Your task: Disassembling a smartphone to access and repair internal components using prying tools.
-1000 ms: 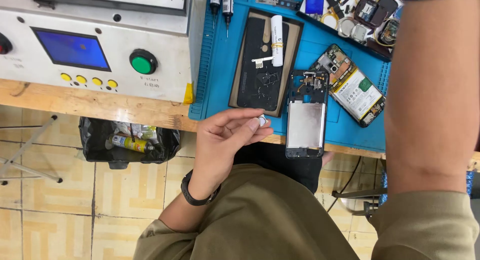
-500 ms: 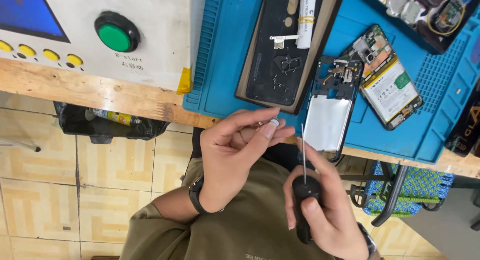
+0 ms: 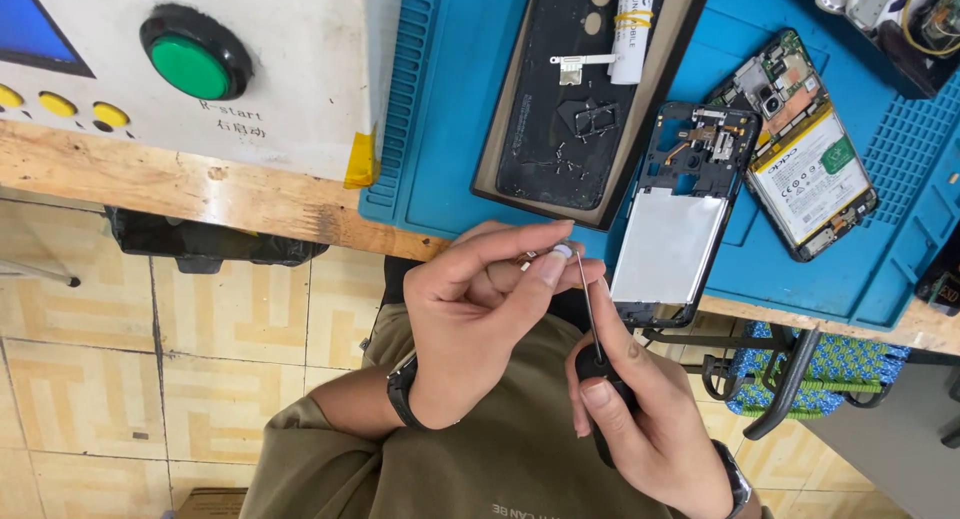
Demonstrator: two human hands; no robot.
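My left hand (image 3: 478, 314) pinches a small silvery part (image 3: 562, 250) between thumb and fingertips, over my lap at the bench edge. My right hand (image 3: 640, 419) grips a black-handled screwdriver (image 3: 596, 359), its thin shaft pointing up with the tip touching that small part. A black watch sits on my left wrist. Just above my hands, a phone middle frame (image 3: 680, 219) with a silver plate lies on the blue mat (image 3: 440, 109).
On the mat lie a black phone back cover (image 3: 560, 139) with a white tube on it and an opened phone (image 3: 805, 159) showing its battery. A white machine (image 3: 250, 69) with a green button stands left on the wooden bench. Tiled floor and a stool are below.
My right hand has come into view with the screwdriver and brought its tip up to the small part. The view has closed in on the hands and bench edge.
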